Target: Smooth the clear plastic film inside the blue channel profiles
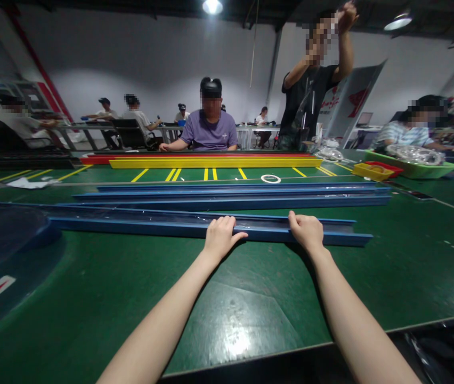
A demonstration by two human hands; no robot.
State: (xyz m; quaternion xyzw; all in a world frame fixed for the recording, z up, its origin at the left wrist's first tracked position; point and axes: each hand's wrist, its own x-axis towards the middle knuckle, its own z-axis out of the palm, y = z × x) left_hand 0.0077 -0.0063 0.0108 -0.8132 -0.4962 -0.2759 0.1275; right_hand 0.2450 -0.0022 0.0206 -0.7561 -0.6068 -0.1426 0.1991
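Observation:
A long blue channel strip (163, 226) with raised edges lies across the green table in front of me. My left hand (221, 234) grips its near edge around the middle, fingers over into the channel and thumb along the near wall. Farther right, my right hand (307, 230) is closed over the same strip, short of its right end. Just behind it, more blue channel strips (227, 200) lie side by side. The left end of the held strip reaches behind a dark blue curved object (15, 234) at the left.
Yellow strips (215, 164) and red strips (95, 159) lie at the table's far side, with a white ring (270, 179) nearer. Yellow tray (373, 171) and green basin (419, 169) stand at right. A seated person (210, 128) faces me; another person (305, 101) stands with raised arms.

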